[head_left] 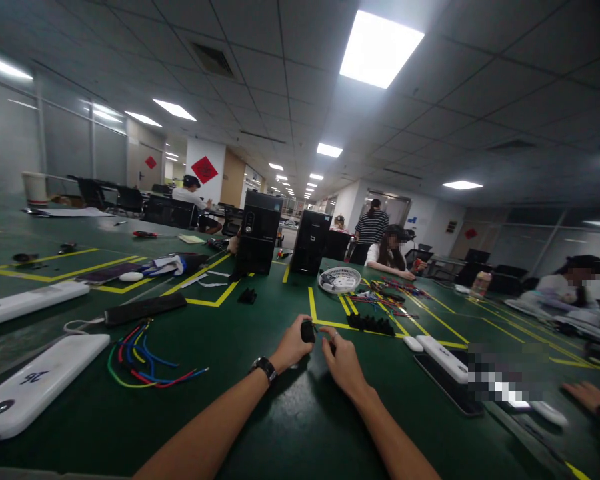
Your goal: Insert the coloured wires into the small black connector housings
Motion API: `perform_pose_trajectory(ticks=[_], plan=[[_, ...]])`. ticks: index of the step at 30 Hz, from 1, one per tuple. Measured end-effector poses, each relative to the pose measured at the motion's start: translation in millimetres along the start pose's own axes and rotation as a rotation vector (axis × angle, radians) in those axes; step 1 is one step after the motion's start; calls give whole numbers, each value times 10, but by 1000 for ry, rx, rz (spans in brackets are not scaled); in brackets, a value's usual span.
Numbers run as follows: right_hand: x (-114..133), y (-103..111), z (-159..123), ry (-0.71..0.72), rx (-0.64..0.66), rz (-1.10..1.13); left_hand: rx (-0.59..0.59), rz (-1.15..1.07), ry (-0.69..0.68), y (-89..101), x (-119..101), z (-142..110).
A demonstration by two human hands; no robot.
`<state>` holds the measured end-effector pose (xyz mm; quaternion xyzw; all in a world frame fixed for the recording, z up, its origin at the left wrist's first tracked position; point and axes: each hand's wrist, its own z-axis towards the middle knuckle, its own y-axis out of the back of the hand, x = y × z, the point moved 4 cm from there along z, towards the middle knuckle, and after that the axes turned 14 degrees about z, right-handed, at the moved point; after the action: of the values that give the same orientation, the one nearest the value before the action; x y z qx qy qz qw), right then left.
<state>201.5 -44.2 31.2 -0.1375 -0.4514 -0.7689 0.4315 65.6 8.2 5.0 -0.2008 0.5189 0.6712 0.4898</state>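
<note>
Holding left hand (293,341): fingers closed around a small black piece (307,332), above the table (290,417).
Right hand (344,360): fingers curled, just right of it; any hold cannot be told.
Wires (130,350): left.
Black parts (371,325): farther, right.

We've a dark, chunky watch-style band (264,369) w/ shiny bits round our L wrist (276,361), detail too blurred to ID, plus what looks like a thin ring (336,335) on 1 finger of our R hand (344,361), & our L forearm (207,425) + R forearm (387,430) are bare.
</note>
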Motion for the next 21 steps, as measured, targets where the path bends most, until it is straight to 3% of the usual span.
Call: perform_pose_trajectory(ticks=[5, 13, 21], plan=[[21, -12, 16, 15, 38, 43, 3, -40, 16, 6, -17, 0], [-72, -47, 52, 20, 26, 157, 97, -300, 153, -46, -12, -13], [-64, -36, 48, 19, 42, 114, 81, -159, 121, -29, -54, -16]])
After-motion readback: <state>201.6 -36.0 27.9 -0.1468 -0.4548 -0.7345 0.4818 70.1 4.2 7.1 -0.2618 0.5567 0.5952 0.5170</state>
